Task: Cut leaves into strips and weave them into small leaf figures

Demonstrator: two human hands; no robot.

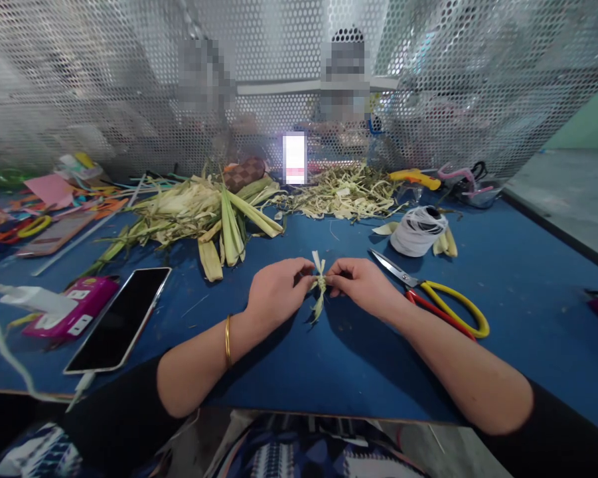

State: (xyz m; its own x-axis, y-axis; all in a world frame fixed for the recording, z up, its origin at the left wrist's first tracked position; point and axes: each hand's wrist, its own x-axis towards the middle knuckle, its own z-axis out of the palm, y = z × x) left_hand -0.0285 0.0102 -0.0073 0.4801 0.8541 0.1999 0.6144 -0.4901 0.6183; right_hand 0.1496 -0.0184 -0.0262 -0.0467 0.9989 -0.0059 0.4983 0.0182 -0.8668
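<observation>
Between my hands, just above the blue table (pixel 273 378), is a small braided piece of pale green husk strips (pixel 320 287), with loose ends sticking up and hanging down. My left hand (pixel 283 287) pinches its left side between thumb and forefinger. From the right, my right hand (pixel 361 282) pinches the opposite side in the same way. Scissors (pixel 415 285) with one red and one yellow handle lie partly spread beside my right forearm. A spool of white thread (pixel 418 232) stands behind them, on some pieces of husk.
A heap of husks (pixel 179 209) lies back left, with shredded strips (pixel 346 192) at the back middle. A black-screened phone (pixel 122 318) and a purple power strip (pixel 74 309) with a cable are at left. A perforated metal screen (pixel 279 66) borders the back.
</observation>
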